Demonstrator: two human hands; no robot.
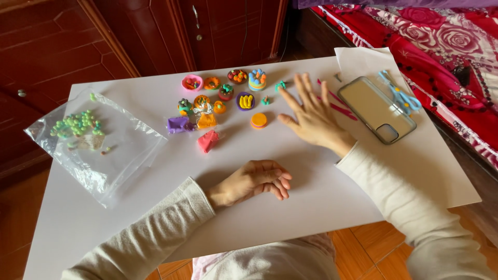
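A white table point(155, 243) fills most of the head view; its near edge is cut off by the person's lap and both sleeves. To the right a bed with a red rose-patterned cover point(441, 41) runs out of the frame. Dark wooden cabinet doors point(155, 31) stand behind the table.

On the table's left lies a clear plastic bag point(119, 155), crumpled and glossy, with small green beads point(78, 123) inside. Their exact shapes are hard to make out through the plastic.

On the right lies a phone point(376, 108) face down in a clear case, with light blue scissors point(400, 96) just beside its far edge. Pink strips point(340, 108) lie between the phone and the right hand, partly hidden by its fingers.

In the middle sits a cluster of small clay miniatures point(218, 101): tiny cakes, bowls and wrapped pieces. Nearest the hands are a pink wrapped piece point(207, 141) and a round orange and yellow disc point(259, 120). Their finer details are too small to tell.

The right hand point(311, 116) rests flat on the table with fingers spread, holding nothing, just right of the disc. The left hand point(257, 181) lies on its side nearer the body, fingers loosely curled inward; whether anything is inside cannot be told.
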